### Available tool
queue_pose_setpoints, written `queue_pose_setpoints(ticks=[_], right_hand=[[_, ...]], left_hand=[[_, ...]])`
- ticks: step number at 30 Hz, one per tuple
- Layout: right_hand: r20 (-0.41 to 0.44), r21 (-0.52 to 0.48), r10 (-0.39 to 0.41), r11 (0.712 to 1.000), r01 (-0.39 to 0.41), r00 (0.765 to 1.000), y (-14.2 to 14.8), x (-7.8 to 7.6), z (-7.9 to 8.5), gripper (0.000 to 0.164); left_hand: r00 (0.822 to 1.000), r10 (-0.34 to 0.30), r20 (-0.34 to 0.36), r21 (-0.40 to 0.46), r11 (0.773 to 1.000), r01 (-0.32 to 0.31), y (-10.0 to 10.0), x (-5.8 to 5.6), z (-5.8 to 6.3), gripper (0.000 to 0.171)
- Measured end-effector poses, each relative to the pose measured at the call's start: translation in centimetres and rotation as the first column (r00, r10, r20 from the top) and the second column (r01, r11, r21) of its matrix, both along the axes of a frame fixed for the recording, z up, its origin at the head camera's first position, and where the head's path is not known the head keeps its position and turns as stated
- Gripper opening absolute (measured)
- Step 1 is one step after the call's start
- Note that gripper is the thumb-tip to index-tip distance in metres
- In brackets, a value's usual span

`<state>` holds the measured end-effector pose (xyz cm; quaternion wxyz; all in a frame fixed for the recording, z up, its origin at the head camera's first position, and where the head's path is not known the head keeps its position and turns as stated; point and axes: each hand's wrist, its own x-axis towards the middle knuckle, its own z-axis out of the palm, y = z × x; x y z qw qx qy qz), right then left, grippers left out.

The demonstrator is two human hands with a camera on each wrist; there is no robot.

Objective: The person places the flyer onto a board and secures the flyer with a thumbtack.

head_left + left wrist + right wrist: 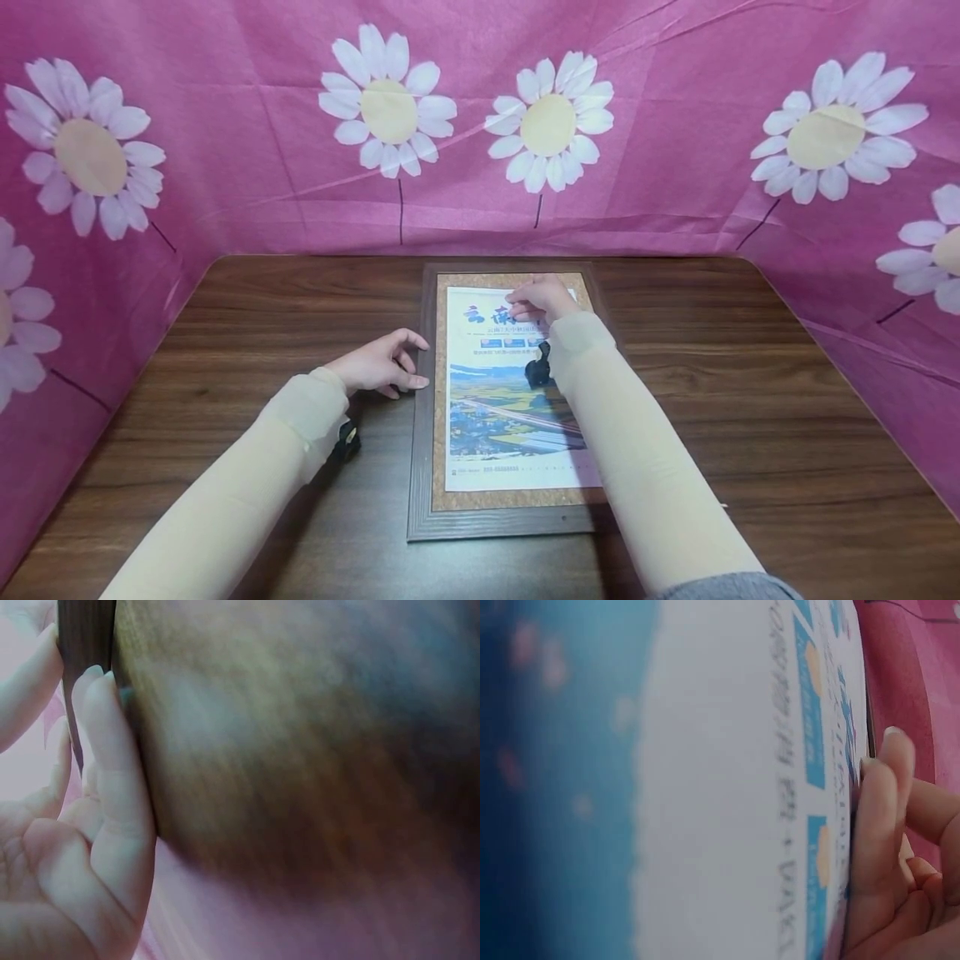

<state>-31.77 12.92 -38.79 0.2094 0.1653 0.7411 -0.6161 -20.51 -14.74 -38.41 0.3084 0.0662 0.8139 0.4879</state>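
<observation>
A dark wooden frame [422, 467] with a cork backing lies flat on the table. A printed poster [495, 417] with a landscape photo lies on the cork. My left hand [405, 363] rests on the table at the frame's left side, and its fingertips [101, 690] touch the frame's outer edge [84, 637]. My right hand [527, 306] is at the top of the poster, where its fingers [877, 832] lie against the paper [720, 787] near the blue lettering. Nothing held between the fingers shows in either hand.
The brown wooden table [750, 400] is walled on three sides by pink cloth [660, 158] printed with white daisies. Black wrist-camera mounts sit on both forearms. Bare tabletop lies to the left and right of the frame.
</observation>
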Motion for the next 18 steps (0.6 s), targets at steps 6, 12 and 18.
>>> queue_pose_setpoints(ticks=[6, 12, 18], right_hand=[[0.035, -0.166, -0.025, 0.986, 0.030, 0.999, 0.9, -0.2, -0.1, 0.009], [0.023, -0.237, -0.025, 0.971, 0.030, 0.999, 1.7, -0.1, 1.0, 0.024], [-0.115, -0.147, 0.022, 0.988, -0.039, 0.993, 1.7, -0.1, 4.4, 0.039]], left_hand=[[1.000, -0.003, -0.001, -0.003, 1.000, 0.003, 0.1, 0.0, 0.1, 0.058], [1.000, -0.005, -0.004, -0.009, 1.000, 0.005, 0.1, 0.0, 0.2, 0.058], [0.998, -0.055, -0.038, -0.025, 0.998, 0.054, 0.0, 0.1, 0.6, 0.058]])
